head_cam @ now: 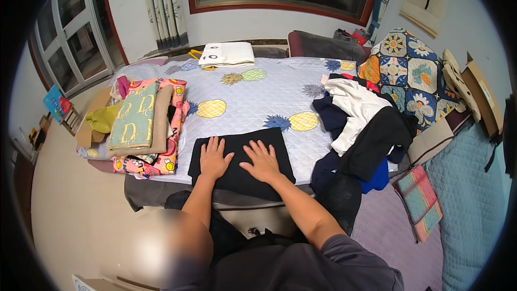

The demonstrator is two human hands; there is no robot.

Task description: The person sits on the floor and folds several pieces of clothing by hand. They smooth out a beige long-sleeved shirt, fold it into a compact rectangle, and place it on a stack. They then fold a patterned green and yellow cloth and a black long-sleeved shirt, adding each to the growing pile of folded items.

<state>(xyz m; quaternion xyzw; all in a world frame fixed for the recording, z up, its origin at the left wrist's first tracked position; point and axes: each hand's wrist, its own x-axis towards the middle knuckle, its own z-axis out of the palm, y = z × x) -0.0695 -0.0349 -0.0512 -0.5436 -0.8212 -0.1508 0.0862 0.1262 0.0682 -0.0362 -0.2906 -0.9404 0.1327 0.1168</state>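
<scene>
A folded black cloth or garment (242, 169) lies on the quilted cover (250, 101) with a pineapple pattern, at its near edge in front of me. My left hand (215, 159) rests palm down on the cloth's left part, fingers apart. My right hand (261, 161) lies flat on its right part, fingers spread. Neither hand grips anything. To the right is a loose heap with a white garment (359, 97), a black garment (375, 141) and a blue one (375, 178). On the left, a green patterned folded cloth (135, 117) and a beige one (162, 121) sit on pink printed fabric (169, 161).
A folded white cloth (228, 54) lies at the far edge beside a yellow object (195, 54). A yellow-green cloth (101, 119) is at far left. Patterned fabric (420, 72) covers the back right, and a checkered cushion (420, 204) lies at right on purple bedding.
</scene>
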